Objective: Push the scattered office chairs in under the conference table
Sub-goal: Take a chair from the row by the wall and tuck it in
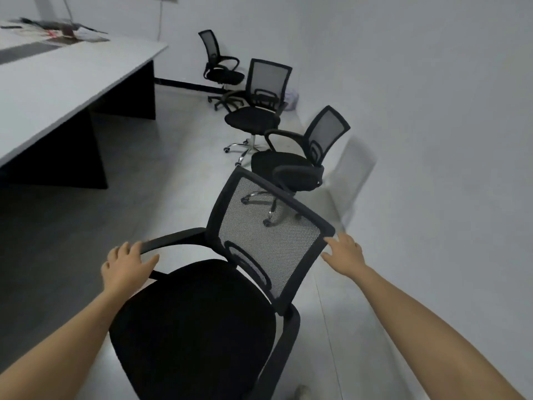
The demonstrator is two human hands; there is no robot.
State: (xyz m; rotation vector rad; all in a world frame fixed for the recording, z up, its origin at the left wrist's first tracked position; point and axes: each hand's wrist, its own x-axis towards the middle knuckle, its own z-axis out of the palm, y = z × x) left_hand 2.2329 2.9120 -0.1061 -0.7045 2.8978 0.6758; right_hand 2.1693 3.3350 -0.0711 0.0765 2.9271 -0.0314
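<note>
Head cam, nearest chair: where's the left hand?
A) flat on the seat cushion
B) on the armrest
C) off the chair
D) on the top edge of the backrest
B: the left hand curls over the front end of the nearest chair's armrest; the right hand is the one up at the backrest's top corner.

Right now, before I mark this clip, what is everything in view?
Nearest chair: one, black with mesh back, between the hands.
Other chairs: three, black, in a row along the right wall, away from the table.
Conference table: one, pale top on dark panel legs, upper left.
Papers: count unclear, mixed colours, far end of the tabletop.
Pale object: one, whitish, by the wall; too small to identify.
Left hand: one, grips the nearest chair's armrest.
Right hand: one, fingers straight, at the backrest's top corner.
</note>
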